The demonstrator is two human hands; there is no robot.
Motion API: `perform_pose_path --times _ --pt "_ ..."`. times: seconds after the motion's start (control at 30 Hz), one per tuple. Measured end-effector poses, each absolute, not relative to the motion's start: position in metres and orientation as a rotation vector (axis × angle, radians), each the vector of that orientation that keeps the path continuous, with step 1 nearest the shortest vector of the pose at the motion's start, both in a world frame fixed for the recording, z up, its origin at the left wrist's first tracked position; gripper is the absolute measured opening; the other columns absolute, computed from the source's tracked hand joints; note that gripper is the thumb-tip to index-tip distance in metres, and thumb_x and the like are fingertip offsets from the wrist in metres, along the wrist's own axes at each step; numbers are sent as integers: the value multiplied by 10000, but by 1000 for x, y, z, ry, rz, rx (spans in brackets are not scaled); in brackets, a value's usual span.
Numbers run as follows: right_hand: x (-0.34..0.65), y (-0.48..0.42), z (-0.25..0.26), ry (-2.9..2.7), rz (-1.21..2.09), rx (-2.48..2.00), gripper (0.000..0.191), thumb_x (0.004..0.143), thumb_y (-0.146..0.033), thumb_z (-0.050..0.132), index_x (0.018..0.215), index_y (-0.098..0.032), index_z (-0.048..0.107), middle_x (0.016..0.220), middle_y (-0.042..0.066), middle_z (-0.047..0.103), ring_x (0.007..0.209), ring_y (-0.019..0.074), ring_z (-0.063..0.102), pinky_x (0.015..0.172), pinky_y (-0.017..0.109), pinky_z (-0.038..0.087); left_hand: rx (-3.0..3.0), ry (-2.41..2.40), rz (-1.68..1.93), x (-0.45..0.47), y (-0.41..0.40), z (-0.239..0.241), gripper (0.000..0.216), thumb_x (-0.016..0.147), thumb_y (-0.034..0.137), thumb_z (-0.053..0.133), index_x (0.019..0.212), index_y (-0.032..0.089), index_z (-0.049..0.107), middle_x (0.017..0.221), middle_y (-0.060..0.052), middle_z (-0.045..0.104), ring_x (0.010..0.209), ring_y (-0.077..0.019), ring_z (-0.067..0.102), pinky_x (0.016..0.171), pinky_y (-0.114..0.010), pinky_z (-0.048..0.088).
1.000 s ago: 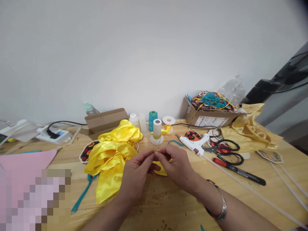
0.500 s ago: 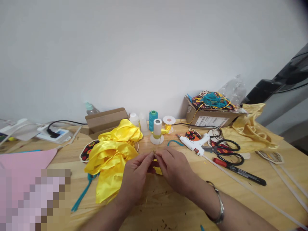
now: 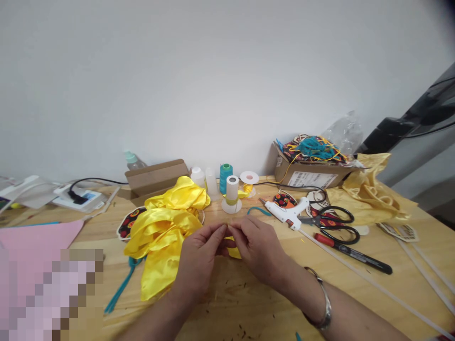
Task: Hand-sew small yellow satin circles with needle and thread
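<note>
My left hand and my right hand meet fingertip to fingertip above the wooden table. Both pinch at a short yellow ribbon, of which a shiny part shows below the fingers. The exact spot they grip is too small and covered to make out. Close by my left hand lies a heap of bright yellow satin fabric. Just beyond my fingers stand a white spool with a yellow band and a teal thread cone.
Right of my hands lie a white glue gun, black-handled scissors and a red-capped marker. Behind them is a cardboard box with teal and yellow cords. Pale gold fabric rests at right, pink material at left.
Both hands stay together in the same place, with only a slight shift of the fingers. Things on the table have not moved.
</note>
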State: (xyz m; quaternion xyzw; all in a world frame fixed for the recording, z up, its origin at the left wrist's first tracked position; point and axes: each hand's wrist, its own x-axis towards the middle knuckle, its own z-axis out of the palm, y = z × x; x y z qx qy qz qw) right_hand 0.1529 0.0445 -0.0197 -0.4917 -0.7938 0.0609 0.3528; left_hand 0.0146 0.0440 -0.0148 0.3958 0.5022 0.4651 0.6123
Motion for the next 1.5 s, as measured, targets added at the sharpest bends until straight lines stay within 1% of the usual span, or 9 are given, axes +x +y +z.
perform_pose_path --times 0.23,0.43,0.63,0.73,0.9,1.07,1.17,1.33,1.5 --pt "154 41 -26 -2215 -70 -1191 127 880 -127 458 838 -161 573 769 47 611 688 164 512 587 288 343 953 1140 1087 15 44 -14 149 751 281 662 838 206 758 704 -9 726 625 -121 633 549 -187 476" --pt "155 38 -24 -2305 -247 -1155 78 837 -84 506 854 -142 557 761 45 576 663 170 481 562 296 329 937 1081 1079 13 43 -16 181 763 284 644 872 195 757 721 -19 722 639 -128 614 585 -215 485" --pt "151 35 -23 -2342 -419 -1169 105 800 -54 512 870 -120 553 751 69 559 650 197 468 524 309 313 931 1076 1046 15 42 -17 190 769 304 642 840 172 758 702 -28 712 652 -146 606 591 -235 467" --pt "149 33 -26 -2353 -407 -1188 106 818 -59 489 877 -124 549 761 69 551 663 201 465 533 314 316 901 1057 1050 16 43 -18 199 771 321 641 827 170 757 691 -26 708 644 -148 606 590 -239 468" --pt "145 33 -29 -2322 -295 -1243 113 838 -64 466 838 -139 550 772 66 549 668 191 451 555 315 319 906 1047 1048 17 44 -20 226 776 349 630 808 162 754 680 -24 706 636 -157 618 646 -268 498" --pt "143 33 -22 -2238 -237 -1271 103 836 -88 487 849 -139 575 796 65 562 716 200 455 611 334 339 934 1109 1056 16 44 -17 237 768 359 632 794 152 744 681 -22 694 640 -152 608 643 -258 497" --pt "143 32 -16 -2223 -267 -1264 99 829 -114 509 873 -133 596 784 61 563 725 209 446 649 357 343 924 1124 1062 15 44 -14 242 756 364 640 770 142 735 651 -20 673 624 -142 584 618 -246 490" --pt "143 31 -12 -2246 -317 -1234 126 822 -119 521 908 -123 613 790 65 565 733 212 439 697 383 352 928 1153 1087 15 45 -10 246 732 370 658 688 134 712 586 0 620 556 -110 515 529 -200 445" --pt "142 29 -11 -2252 -326 -1225 159 830 -124 512 939 -116 629 798 72 583 739 213 449 724 394 366 960 1177 1084 14 45 -10 230 733 355 660 676 136 706 568 11 602 540 -99 485 515 -190 423"
